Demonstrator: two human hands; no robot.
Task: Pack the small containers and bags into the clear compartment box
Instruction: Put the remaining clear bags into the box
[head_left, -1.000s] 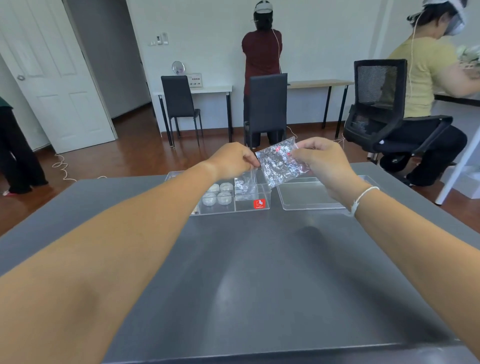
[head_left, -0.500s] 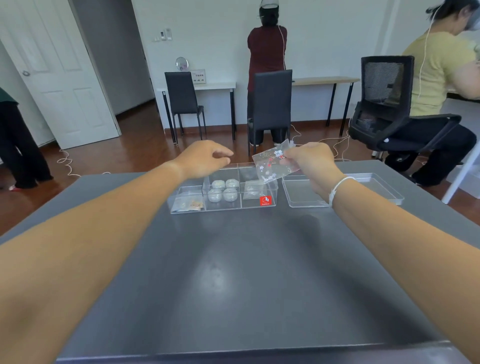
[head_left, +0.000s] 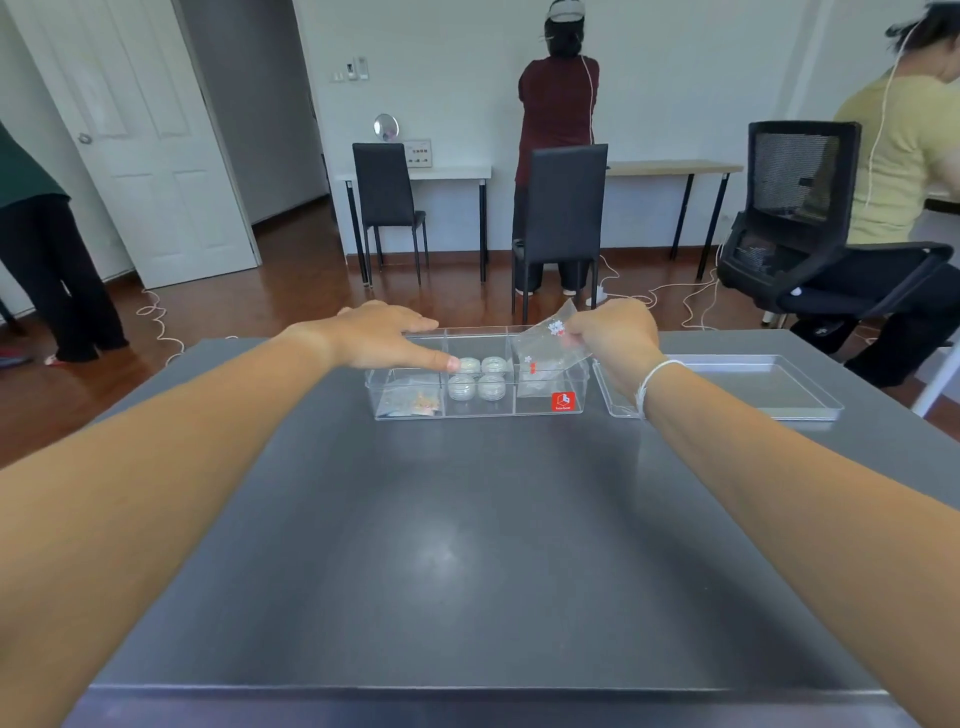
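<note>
The clear compartment box (head_left: 540, 408) stands at the far middle of the grey table, with a red sticker on its front. Its left compartment holds a small bag (head_left: 410, 402), and the middle one holds several round white containers (head_left: 478, 376). My right hand (head_left: 610, 332) pinches a clear bag with white and red bits (head_left: 545, 348), which hangs tilted over the right compartment with its lower end inside. My left hand (head_left: 384, 335) lies flat over the box's left part, fingers apart, holding nothing, thumb tip by the containers.
The box's clear lid (head_left: 779, 384) lies on the grey table (head_left: 467, 545) just right of the box. Beyond the table stand black chairs (head_left: 561, 218), an office chair (head_left: 810, 218), cables on the floor, and three other people.
My right hand lowered the bag into the right compartment. My left hand, which let go of the bag earlier, moved left and down onto the box's left part.
</note>
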